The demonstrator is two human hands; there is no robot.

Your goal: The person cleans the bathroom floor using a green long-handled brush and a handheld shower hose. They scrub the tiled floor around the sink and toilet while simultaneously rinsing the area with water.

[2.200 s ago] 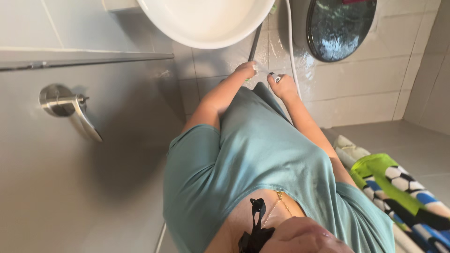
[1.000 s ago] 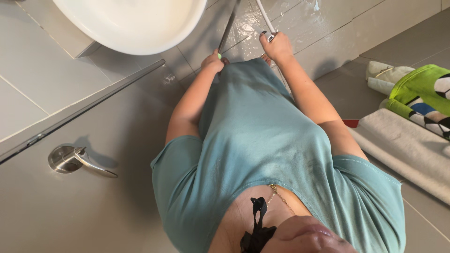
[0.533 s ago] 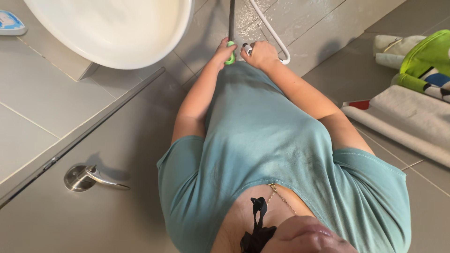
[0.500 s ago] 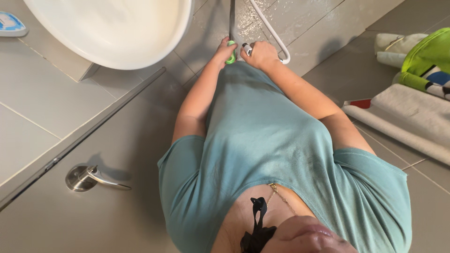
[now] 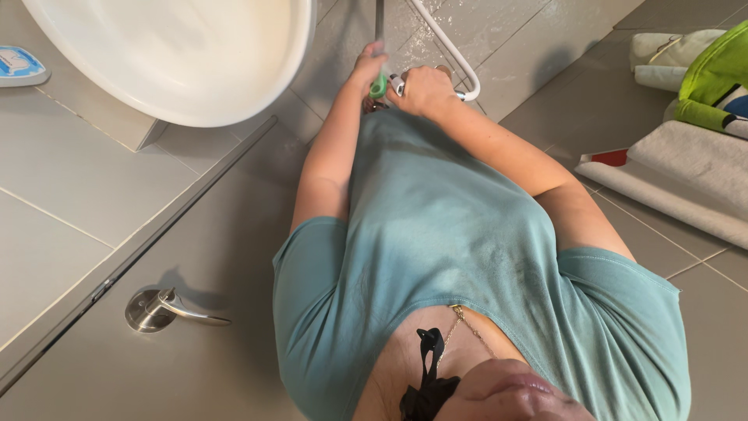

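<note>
Hands close together over wet floor (image 5: 506, 31): left hand (image 5: 366, 66) grips green-handled pole (image 5: 379, 47); right hand (image 5: 425, 90) grips hose (image 5: 448, 48).

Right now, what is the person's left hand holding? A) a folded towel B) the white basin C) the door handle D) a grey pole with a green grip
D: the left hand is closed around the grey pole at its green grip, apart from the white basin and the door handle.

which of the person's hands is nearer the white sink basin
The left. The left hand grips a grey pole with a green grip just beside the white sink basin. The right hand holds a white hose on the far side of the pole.
</note>
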